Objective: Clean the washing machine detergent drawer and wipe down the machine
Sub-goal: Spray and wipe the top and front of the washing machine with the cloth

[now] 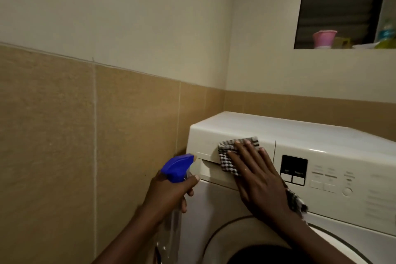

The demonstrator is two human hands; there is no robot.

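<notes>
So: right hand [260, 180] is flat and fully spread, palm pressed onto a black-and-white checked cloth [228, 158] against the front of the detergent drawer [209, 146]. Fingers point up-left; fingertips reach the cloth's upper edge. Another bit of the cloth sticks out from under the wrist side, lower right.

Left hand [171, 194] is closed around the neck of a spray bottle [179, 167]: blue trigger head, clear body running down along the forearm. Nozzle points right, at the drawer's left end, just beside it. Index finger sits under the head at the trigger.

Writing: control panel [334, 176] has small grey print beside the dark display [294, 167] and around the buttons, too blurred to read. No brand legible.

Washing machine [300, 133] is white, front-loading, tucked in the corner against tan wall tiles [64, 124]. Drawer sits at top left of the front, looks shut, with a recessed grip along its lower edge. Round door [267, 242] partly visible below. Top panel bare.

Pink cup [323, 38] and other small items blur on the window ledge, upper right.
</notes>
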